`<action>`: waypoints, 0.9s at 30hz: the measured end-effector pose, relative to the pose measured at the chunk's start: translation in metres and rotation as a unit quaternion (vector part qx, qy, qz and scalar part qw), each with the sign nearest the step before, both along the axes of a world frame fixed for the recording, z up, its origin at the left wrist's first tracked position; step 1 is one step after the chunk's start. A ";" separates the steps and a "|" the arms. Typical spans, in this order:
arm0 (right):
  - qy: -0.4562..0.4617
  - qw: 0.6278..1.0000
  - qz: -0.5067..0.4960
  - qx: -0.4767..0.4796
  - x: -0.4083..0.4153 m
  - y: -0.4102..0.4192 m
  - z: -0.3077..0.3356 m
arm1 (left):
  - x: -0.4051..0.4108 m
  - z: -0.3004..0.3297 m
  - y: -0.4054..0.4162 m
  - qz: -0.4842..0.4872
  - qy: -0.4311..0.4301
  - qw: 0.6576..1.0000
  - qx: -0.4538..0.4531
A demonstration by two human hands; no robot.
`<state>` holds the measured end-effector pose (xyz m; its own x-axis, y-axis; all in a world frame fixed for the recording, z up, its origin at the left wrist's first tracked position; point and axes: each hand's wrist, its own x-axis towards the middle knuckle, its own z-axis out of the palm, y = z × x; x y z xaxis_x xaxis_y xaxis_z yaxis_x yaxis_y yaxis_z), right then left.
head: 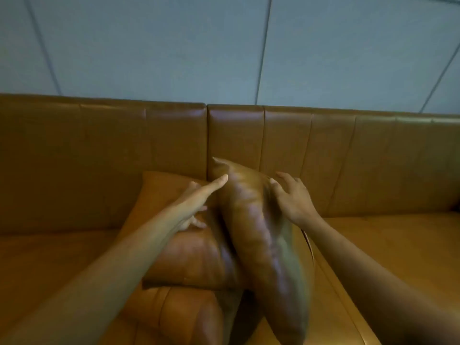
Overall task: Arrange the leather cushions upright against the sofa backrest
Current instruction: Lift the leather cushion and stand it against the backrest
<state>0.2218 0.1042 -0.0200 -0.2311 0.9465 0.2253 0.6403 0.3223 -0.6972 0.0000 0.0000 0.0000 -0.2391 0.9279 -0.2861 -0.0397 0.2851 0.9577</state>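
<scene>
A brown leather cushion (261, 235) stands on edge in the middle of the sofa, its far corner pointing at the tan leather backrest (323, 150). My left hand (199, 202) lies flat against its left face and my right hand (291, 197) presses its right face, fingers spread. A second leather cushion (189, 255) lies flat to the left, under my left forearm and wrist. A third cushion (179, 317) sits lower, partly under the others near the bottom edge.
The tan sofa seat (388, 245) stretches out to the right and also to the left of the cushions. A seam (207, 135) splits the backrest into two sections. A grey panelled wall (224, 46) rises behind the sofa.
</scene>
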 end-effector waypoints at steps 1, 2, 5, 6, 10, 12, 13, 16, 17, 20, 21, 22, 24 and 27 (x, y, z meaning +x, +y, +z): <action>0.005 1.000 -0.006 -0.006 0.000 0.008 -0.004 | 0.001 -0.002 0.008 0.007 0.001 1.000 -0.003; 0.006 1.000 -0.012 -0.014 0.000 0.016 -0.007 | 0.002 -0.003 0.015 0.010 -0.008 1.000 -0.002; 0.000 0.999 -0.012 -0.031 0.001 0.040 -0.026 | 0.008 -0.018 0.038 -0.007 -0.013 1.000 -0.006; -0.002 0.999 -0.012 -0.037 0.001 0.046 -0.030 | 0.012 -0.022 0.045 -0.013 -0.018 1.000 -0.003; 0.044 0.997 -0.001 -0.059 0.008 0.067 -0.047 | 0.022 -0.039 0.068 -0.033 -0.030 0.998 0.039; 0.068 0.995 0.006 -0.069 0.019 0.076 -0.057 | 0.023 -0.045 0.075 -0.023 -0.016 0.998 0.055; 0.067 0.995 0.001 -0.071 0.024 0.081 -0.062 | 0.023 -0.049 0.078 -0.019 -0.015 0.998 0.063; 0.019 0.999 -0.030 -0.027 0.040 0.093 -0.076 | 0.028 -0.055 0.086 -0.026 -0.028 0.996 0.080; 0.001 0.999 -0.045 0.010 0.044 0.094 -0.079 | 0.030 -0.055 0.087 -0.028 -0.032 0.995 0.088; 0.023 0.991 -0.092 0.099 0.058 0.094 -0.081 | 0.038 -0.050 0.097 -0.047 -0.045 0.991 0.117; 0.040 0.986 -0.109 0.120 0.063 0.094 -0.081 | 0.040 -0.047 0.102 -0.060 -0.047 0.989 0.123; 0.060 0.980 -0.129 0.140 0.069 0.093 -0.079 | 0.043 -0.044 0.108 -0.075 -0.050 0.987 0.130; 0.103 0.965 -0.169 0.173 0.079 0.093 -0.073 | 0.049 -0.040 0.121 -0.105 -0.058 0.982 0.147; 0.152 0.938 -0.229 0.210 0.095 0.098 -0.058 | 0.063 -0.033 0.143 -0.119 -0.073 0.974 0.176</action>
<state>0.3167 0.2021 -0.0784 0.3143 0.7433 0.5906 0.5706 0.3493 -0.7433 0.0632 0.1427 -0.0328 0.0146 0.9989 0.0446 -0.1557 -0.0418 0.9869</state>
